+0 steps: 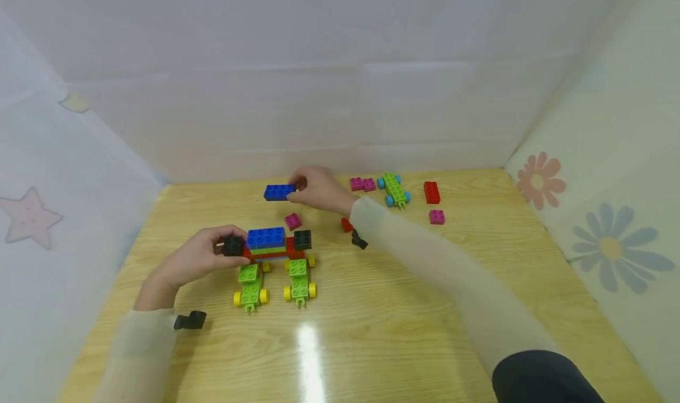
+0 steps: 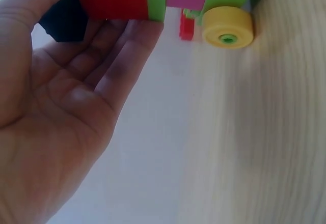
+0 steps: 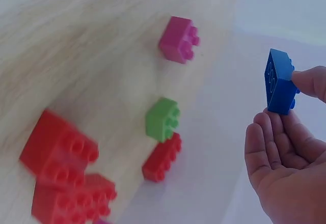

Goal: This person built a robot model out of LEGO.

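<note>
My right hand (image 1: 321, 189) pinches a blue toy brick (image 1: 278, 192) between thumb and fingers, raised behind the built model. In the right wrist view this brick (image 3: 277, 81) is tilted, its hollow underside partly showing. My left hand (image 1: 193, 255) grips the left end of the model, thumb and fingers around a black brick (image 1: 232, 246) and the red brick beside it. The model has a second blue brick (image 1: 267, 238) on top and another black brick (image 1: 302, 239) at its right end. Below are two green wheeled bases (image 1: 251, 294) with yellow wheels (image 2: 227, 26).
A pink brick (image 1: 293, 220) lies behind the model. Further right are a red brick (image 1: 346, 225) partly hidden by the right arm, two pink bricks (image 1: 363, 184), a green base with blue wheels (image 1: 394, 189), another red brick (image 1: 432, 192) and a pink one (image 1: 437, 216). Walls enclose the table.
</note>
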Motion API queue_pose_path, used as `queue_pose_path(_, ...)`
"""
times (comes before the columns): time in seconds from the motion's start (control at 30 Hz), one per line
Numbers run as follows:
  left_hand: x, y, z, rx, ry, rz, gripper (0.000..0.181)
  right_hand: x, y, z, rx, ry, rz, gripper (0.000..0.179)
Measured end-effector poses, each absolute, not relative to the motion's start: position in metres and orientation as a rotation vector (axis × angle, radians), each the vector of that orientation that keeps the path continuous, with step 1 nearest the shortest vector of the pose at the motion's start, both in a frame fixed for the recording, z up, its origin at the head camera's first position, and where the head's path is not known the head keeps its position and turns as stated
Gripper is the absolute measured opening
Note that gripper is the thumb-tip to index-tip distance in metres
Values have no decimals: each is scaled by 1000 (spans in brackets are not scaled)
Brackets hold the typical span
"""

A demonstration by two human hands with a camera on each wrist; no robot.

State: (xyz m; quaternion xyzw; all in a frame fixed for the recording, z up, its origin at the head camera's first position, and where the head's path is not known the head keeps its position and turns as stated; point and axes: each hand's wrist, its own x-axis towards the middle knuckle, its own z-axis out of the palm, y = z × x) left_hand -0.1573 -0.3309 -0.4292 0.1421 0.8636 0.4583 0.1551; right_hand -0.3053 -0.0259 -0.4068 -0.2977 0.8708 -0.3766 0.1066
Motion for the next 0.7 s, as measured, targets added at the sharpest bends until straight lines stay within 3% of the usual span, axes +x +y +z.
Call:
queue_pose_path(0.4,-173,-280,-439,456,2539,1287,38,-275,50,-364,-814,2532,-1158,33)
queue_pose_path(0.7,-188,-239,-442,504,2523,1286,42,-255,93,-355,-838,2497,-1184,33)
